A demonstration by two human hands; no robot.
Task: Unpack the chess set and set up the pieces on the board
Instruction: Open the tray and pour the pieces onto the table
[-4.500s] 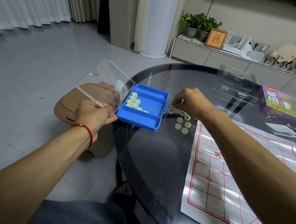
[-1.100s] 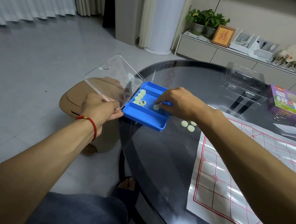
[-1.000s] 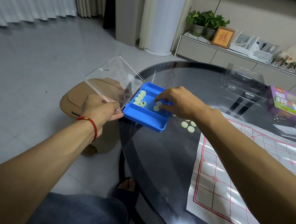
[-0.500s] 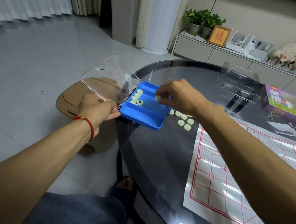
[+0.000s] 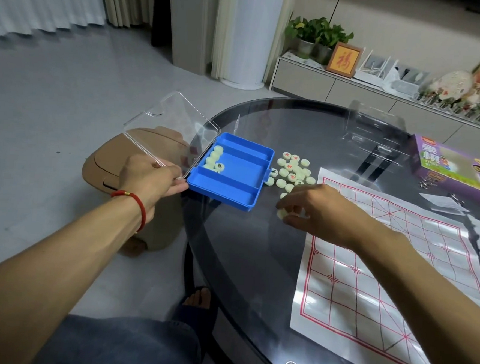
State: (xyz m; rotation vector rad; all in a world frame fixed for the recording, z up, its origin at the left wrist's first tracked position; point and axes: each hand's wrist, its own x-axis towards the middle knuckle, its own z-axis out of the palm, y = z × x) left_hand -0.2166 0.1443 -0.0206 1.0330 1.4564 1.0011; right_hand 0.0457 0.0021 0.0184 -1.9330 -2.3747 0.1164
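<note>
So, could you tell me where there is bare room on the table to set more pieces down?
Bare glass lies near the table edge, between the blue case and the board sheet. The sheet itself is bare. It is crowded just right of the case, where the pile of pieces sits.

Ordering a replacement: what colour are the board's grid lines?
Red lines on a white board, clearest in the head view.

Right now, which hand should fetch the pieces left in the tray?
Right hand: it pinches only a piece near the tray. The left hand grips the lid edge.
</note>
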